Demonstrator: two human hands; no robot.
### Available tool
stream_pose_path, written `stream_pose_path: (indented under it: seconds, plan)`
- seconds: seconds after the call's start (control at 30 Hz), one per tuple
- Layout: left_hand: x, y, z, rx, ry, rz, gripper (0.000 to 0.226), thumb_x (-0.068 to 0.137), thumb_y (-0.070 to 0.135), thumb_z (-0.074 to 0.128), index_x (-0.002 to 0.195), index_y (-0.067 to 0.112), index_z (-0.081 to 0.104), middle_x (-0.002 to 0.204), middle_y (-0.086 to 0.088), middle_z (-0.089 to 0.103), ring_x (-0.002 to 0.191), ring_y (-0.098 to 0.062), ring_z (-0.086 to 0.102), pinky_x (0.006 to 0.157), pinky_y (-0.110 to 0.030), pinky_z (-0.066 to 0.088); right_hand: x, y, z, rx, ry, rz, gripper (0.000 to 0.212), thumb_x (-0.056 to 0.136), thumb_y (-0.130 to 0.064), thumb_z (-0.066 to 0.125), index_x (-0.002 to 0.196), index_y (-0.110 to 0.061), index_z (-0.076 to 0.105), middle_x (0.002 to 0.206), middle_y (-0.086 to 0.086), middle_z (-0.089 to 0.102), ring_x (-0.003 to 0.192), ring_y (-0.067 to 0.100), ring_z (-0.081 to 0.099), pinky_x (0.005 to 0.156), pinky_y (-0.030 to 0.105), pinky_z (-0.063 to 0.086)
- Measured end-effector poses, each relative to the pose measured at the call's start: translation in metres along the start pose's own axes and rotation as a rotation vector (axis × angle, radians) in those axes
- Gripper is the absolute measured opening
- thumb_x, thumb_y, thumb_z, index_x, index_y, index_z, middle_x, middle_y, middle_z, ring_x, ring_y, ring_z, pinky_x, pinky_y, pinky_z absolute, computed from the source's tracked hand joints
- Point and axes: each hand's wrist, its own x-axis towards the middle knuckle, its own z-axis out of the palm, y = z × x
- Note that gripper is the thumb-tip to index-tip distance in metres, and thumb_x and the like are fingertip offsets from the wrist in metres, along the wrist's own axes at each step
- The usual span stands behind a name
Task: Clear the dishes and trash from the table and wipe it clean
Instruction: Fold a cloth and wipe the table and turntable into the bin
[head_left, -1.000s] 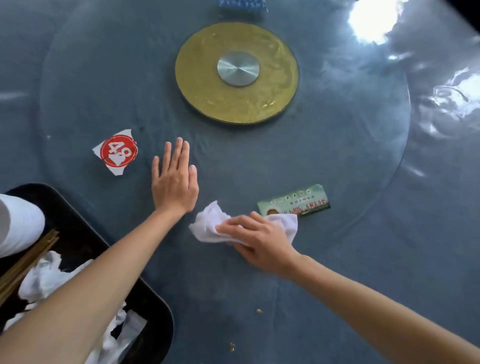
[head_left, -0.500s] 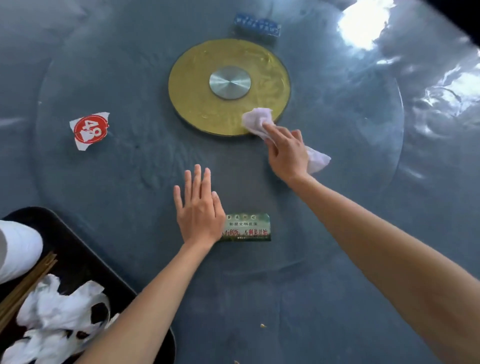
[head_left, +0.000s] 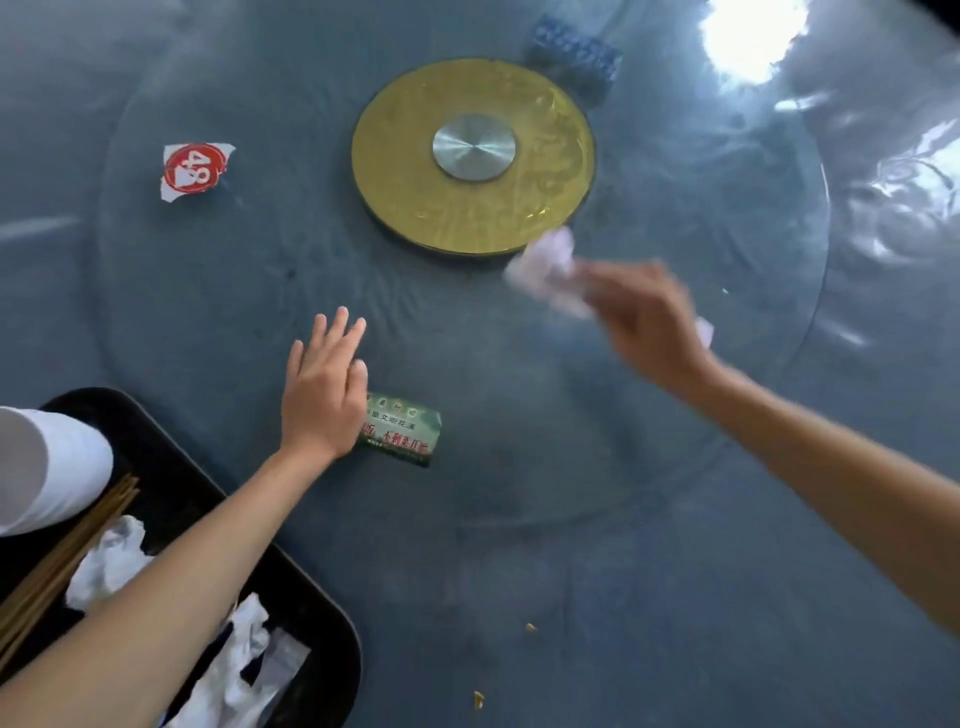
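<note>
My right hand (head_left: 649, 322) grips a crumpled white tissue (head_left: 545, 265) and is blurred with motion on the glass turntable (head_left: 701, 197), just below the right rim of the gold centre disc (head_left: 472, 156). My left hand (head_left: 324, 389) lies flat, fingers straight, on the glass. Its palm edge touches a green card (head_left: 402, 428) with red print. A torn red-and-white "48" label (head_left: 192, 169) lies at the left of the glass. Small yellow crumbs (head_left: 530, 627) dot the blue-grey table near me.
A black tray (head_left: 311, 613) at the lower left holds a white bowl (head_left: 47, 467), wooden chopsticks (head_left: 62, 551) and crumpled white napkins (head_left: 111, 564). A blue box (head_left: 574, 49) sits beyond the gold disc. Bright glare covers the upper right.
My right hand swept the tissue from beside the green card up to the gold disc's rim, then slightly right along it. My left hand stayed flat, now beside the green card.
</note>
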Motion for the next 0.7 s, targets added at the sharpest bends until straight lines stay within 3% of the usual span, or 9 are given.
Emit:
stream_pose_path:
  seconds: [0.07, 0.13, 0.2, 0.4, 0.57, 0.63, 0.7]
  plan:
    - [-0.015, 0.009, 0.005, 0.062, -0.013, -0.031, 0.060, 0.099, 0.029, 0.028, 0.157, 0.017, 0.033, 0.168, -0.002, 0.018, 0.157, -0.018, 0.006, 0.126, -0.043, 0.000, 0.052, 0.052, -0.014, -0.145, 0.158, 0.239, 0.035, 0.095, -0.005, 0.063, 0.128, -0.011, 0.072, 0.119, 0.018, 0.074, 0.108, 0.040, 0.069, 0.093, 0.036, 0.047]
    - [-0.028, 0.028, 0.011, 0.048, -0.032, -0.062, 0.061, 0.099, 0.033, 0.028, 0.157, 0.016, 0.033, 0.169, -0.004, 0.017, 0.157, -0.019, 0.005, 0.125, -0.045, 0.000, 0.075, 0.091, -0.014, -0.176, 0.131, 0.462, 0.040, 0.101, -0.017, 0.055, 0.140, -0.019, 0.065, 0.130, 0.020, 0.068, 0.120, 0.043, 0.060, 0.105, 0.038, 0.042]
    - [-0.041, 0.048, 0.024, 0.080, -0.055, -0.023, 0.060, 0.099, 0.036, 0.028, 0.158, 0.022, 0.032, 0.169, -0.004, 0.015, 0.157, -0.019, 0.004, 0.125, -0.047, -0.001, 0.075, 0.104, -0.003, -0.194, 0.053, 0.532, 0.041, 0.104, -0.018, 0.051, 0.143, -0.024, 0.061, 0.135, 0.016, 0.065, 0.124, 0.043, 0.055, 0.109, 0.037, 0.036]
    - [-0.041, 0.038, 0.041, 0.306, -0.013, 0.044, 0.057, 0.103, 0.041, 0.026, 0.159, 0.038, 0.021, 0.170, 0.003, 0.012, 0.157, -0.019, 0.005, 0.124, -0.053, 0.006, -0.032, 0.014, 0.032, -0.083, -0.097, 0.169, 0.036, 0.097, -0.013, 0.060, 0.127, -0.031, 0.072, 0.119, -0.002, 0.072, 0.093, 0.032, 0.062, 0.083, 0.032, 0.041]
    - [-0.032, 0.019, 0.024, 0.283, -0.031, 0.075, 0.057, 0.102, 0.041, 0.027, 0.158, 0.038, 0.025, 0.169, 0.003, 0.015, 0.157, -0.018, 0.007, 0.124, -0.051, 0.005, -0.184, -0.108, 0.061, 0.245, -0.296, 0.055, 0.057, 0.089, 0.008, 0.063, 0.127, -0.034, 0.072, 0.124, -0.018, 0.068, 0.083, 0.016, 0.049, 0.077, 0.028, 0.048]
    - [-0.030, 0.014, 0.018, 0.296, -0.050, 0.078, 0.057, 0.101, 0.041, 0.025, 0.158, 0.035, 0.027, 0.169, 0.000, 0.016, 0.157, -0.022, 0.010, 0.123, -0.053, 0.008, -0.200, -0.122, 0.058, 0.286, -0.288, 0.034, 0.062, 0.088, 0.014, 0.062, 0.129, -0.032, 0.071, 0.126, -0.020, 0.068, 0.083, 0.014, 0.048, 0.077, 0.024, 0.048]
    - [-0.034, 0.015, 0.016, 0.284, -0.064, 0.046, 0.060, 0.101, 0.040, 0.023, 0.159, 0.028, 0.027, 0.169, -0.005, 0.017, 0.156, -0.025, 0.011, 0.122, -0.056, 0.011, -0.178, -0.117, 0.042, 0.289, -0.139, 0.080, 0.052, 0.091, 0.011, 0.064, 0.125, -0.026, 0.074, 0.125, -0.017, 0.070, 0.087, 0.016, 0.058, 0.081, 0.024, 0.048]
